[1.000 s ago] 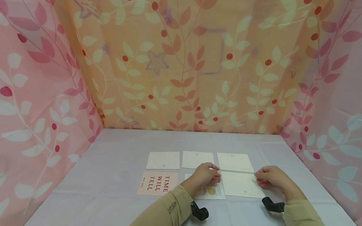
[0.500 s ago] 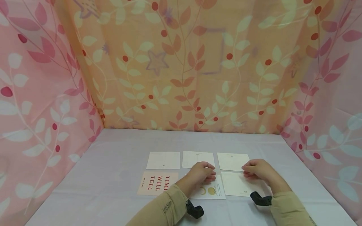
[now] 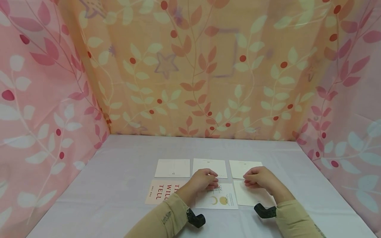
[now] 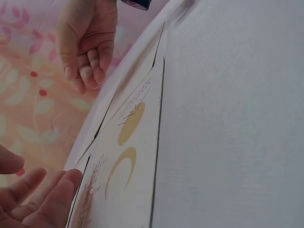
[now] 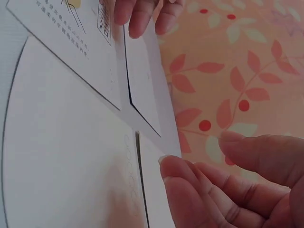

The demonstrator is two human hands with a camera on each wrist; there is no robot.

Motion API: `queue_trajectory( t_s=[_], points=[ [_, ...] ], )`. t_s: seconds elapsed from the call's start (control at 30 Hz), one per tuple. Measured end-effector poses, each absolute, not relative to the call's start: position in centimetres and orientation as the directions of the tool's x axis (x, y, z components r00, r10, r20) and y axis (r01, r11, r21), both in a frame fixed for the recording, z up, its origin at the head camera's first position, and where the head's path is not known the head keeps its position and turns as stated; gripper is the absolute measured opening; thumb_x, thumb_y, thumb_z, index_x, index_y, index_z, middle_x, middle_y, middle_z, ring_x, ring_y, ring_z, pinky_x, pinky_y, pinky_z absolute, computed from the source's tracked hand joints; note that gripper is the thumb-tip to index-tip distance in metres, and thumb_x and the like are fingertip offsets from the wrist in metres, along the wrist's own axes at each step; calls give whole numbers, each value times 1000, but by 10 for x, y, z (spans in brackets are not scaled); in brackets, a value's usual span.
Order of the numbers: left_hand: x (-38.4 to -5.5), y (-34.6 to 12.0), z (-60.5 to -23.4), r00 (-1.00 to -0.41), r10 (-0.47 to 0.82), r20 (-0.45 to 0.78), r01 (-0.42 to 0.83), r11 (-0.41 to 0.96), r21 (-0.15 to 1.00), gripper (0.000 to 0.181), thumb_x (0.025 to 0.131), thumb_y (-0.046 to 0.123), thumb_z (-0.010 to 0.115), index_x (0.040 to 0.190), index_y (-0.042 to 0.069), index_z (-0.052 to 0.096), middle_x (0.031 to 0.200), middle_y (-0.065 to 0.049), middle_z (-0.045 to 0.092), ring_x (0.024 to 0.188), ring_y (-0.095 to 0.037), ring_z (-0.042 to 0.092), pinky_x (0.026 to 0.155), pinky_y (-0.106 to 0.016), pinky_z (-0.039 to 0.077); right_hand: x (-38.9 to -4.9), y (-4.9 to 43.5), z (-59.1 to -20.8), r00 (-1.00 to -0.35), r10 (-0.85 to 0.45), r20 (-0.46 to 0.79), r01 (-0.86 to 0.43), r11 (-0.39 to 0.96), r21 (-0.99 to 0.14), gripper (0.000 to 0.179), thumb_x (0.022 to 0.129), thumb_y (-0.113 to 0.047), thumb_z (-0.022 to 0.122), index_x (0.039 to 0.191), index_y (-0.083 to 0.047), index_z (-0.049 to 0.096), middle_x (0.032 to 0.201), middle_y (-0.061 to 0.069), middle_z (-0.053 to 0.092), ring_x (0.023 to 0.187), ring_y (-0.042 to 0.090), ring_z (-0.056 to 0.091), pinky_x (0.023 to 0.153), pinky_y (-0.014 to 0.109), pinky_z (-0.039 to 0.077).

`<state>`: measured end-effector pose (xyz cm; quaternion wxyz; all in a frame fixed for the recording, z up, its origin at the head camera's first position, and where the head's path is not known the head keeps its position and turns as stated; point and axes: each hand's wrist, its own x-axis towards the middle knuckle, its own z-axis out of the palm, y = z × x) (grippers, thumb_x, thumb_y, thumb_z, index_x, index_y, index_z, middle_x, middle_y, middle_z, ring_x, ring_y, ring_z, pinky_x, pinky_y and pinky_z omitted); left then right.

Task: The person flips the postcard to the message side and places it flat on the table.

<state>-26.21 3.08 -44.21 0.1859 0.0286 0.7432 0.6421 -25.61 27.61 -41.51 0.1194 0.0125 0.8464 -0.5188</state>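
Observation:
Two rows of flat cards lie on the white table. In the front row are a pink card with red lettering (image 3: 157, 191), a white card with a golden moon and sun (image 3: 218, 200) and a blank-backed card (image 3: 253, 196). My left hand (image 3: 202, 180) hovers over the upper part of the moon card, its fingers loosely bent and holding nothing. Above the blank-backed card is my right hand (image 3: 260, 178), thumb and fingers apart with nothing between them, as the right wrist view shows. Each forearm covers part of the card beneath it.
Behind lie three pale, blank-backed cards: left (image 3: 172, 168), middle (image 3: 209, 168) and right (image 3: 244, 168). Patterned cloth (image 3: 190, 66) walls off the back and both sides of the table (image 3: 119, 172). A black wrist device (image 3: 195, 218) sits at each cuff.
Both hands have moved left. The right hand came from the blank-backed card's right edge to above it; the left drew back, uncovering more of the moon card. The cards stay put.

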Motion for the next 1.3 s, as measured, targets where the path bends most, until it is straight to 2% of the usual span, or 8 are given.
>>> queue_trajectory(
  t_s=[0.17, 0.37, 0.53, 0.7, 1.03, 1.3],
  points=[
    [-262, 20, -440, -929, 275, -247, -190, 218, 957, 17, 90, 11, 53, 103, 4, 62, 89, -7, 66, 76, -13, 64, 66, -26, 53, -256, 265, -419, -970, -81, -231, 167, 471, -866, 19, 84, -9, 63, 91, 8, 62, 79, 12, 66, 70, 21, 65, 63, 33, 54],
    [-261, 6, -439, -934, 257, -249, -205, 187, 961, 19, 89, 14, 54, 105, 5, 61, 92, -8, 65, 79, -15, 64, 69, -27, 52, -255, 255, -421, -972, -38, -231, 185, 483, -856, 15, 83, -9, 63, 90, 4, 64, 79, 10, 67, 69, 20, 65, 62, 32, 54],
    [-259, -5, -438, -936, 233, -264, -232, 159, 960, 20, 89, 15, 55, 106, 6, 61, 92, -9, 64, 80, -17, 63, 73, -28, 52, -256, 249, -424, -975, -60, -215, 161, 478, -863, 14, 84, -8, 62, 89, 5, 64, 79, 10, 67, 69, 19, 65, 63, 32, 54],
    [-259, -16, -439, -947, 221, -233, -205, 144, 968, 20, 89, 11, 54, 106, 2, 60, 93, -12, 64, 81, -19, 63, 73, -29, 53, -256, 243, -425, -972, -94, -213, 146, 465, -873, 15, 84, -8, 63, 89, 6, 63, 79, 11, 66, 69, 19, 64, 63, 32, 54],
    [-256, -41, -438, -955, 196, -225, -165, 282, 945, 20, 90, 12, 54, 105, 2, 61, 88, -8, 65, 77, -16, 64, 69, -28, 53, -254, 234, -428, -968, -43, -247, 196, 482, -854, 10, 83, -9, 64, 84, 1, 62, 75, 8, 66, 68, 19, 64, 61, 31, 53],
    [-250, -52, -439, -948, 193, -255, -199, 268, 943, 21, 90, 11, 53, 108, 2, 59, 90, -9, 65, 78, -17, 65, 68, -26, 53, -251, 232, -428, -967, -43, -250, 199, 480, -854, 10, 83, -8, 64, 83, 2, 60, 77, 11, 67, 69, 21, 66, 60, 32, 54]
  ],
)
